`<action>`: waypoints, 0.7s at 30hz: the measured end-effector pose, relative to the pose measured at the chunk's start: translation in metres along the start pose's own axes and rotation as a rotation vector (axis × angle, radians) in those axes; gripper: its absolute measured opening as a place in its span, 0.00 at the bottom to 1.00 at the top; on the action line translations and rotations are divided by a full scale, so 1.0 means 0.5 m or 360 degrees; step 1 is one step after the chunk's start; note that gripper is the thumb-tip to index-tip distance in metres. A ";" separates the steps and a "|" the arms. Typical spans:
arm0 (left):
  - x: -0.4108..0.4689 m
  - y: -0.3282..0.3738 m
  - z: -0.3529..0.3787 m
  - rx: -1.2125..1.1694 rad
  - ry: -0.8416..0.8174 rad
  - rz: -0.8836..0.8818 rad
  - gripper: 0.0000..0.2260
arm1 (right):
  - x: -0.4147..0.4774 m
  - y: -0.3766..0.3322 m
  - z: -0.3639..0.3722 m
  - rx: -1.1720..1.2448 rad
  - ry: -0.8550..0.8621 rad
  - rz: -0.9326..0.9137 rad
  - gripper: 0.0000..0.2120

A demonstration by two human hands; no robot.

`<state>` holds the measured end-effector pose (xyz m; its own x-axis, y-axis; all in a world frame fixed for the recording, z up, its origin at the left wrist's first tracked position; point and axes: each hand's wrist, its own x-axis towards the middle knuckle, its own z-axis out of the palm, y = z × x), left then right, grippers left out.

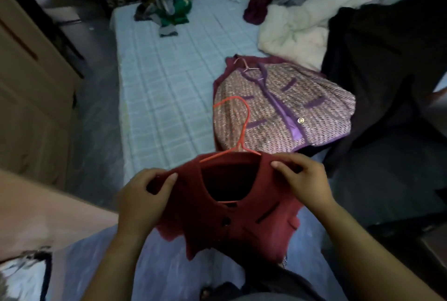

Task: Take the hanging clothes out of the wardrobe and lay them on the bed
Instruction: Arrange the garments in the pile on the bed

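I hold a dark red knitted top (242,223) on a red wire hanger (242,121) over the near end of the bed (164,87). My left hand (142,196) grips its left shoulder, and my right hand (302,179) pinches its right shoulder. The hanger's hook points away from me toward a pink-and-purple tweed jacket (285,107), which lies flat on the bed on its own pale hanger (249,68).
A cream quilt (295,29), a maroon cloth (258,8) and a black garment (387,58) lie on the bed's right side. A heap of green and grey clothes (169,10) sits at the far end. A brown wardrobe door (31,97) stands at the left.
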<state>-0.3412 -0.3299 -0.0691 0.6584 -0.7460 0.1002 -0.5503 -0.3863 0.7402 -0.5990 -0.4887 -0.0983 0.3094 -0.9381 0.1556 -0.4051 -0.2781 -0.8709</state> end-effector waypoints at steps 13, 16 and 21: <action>0.206 0.385 0.368 -0.0136 -0.0140 0.0325 0.04 | 0.317 0.157 -0.407 -0.0145 0.0421 -0.0022 0.08; 0.280 0.444 0.402 -0.0138 -0.0084 0.0355 0.03 | 0.442 0.150 -0.453 -0.0196 0.0392 -0.0171 0.08; 0.457 0.478 0.450 -0.0096 0.0053 0.0366 0.05 | 0.694 0.130 -0.439 -0.0232 0.0289 -0.0344 0.06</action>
<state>-0.4377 -0.7147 -0.0192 0.5362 -0.7921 0.2918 -0.6569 -0.1744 0.7335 -0.7071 -0.8776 0.0014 0.2485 -0.8720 0.4217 -0.4697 -0.4892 -0.7348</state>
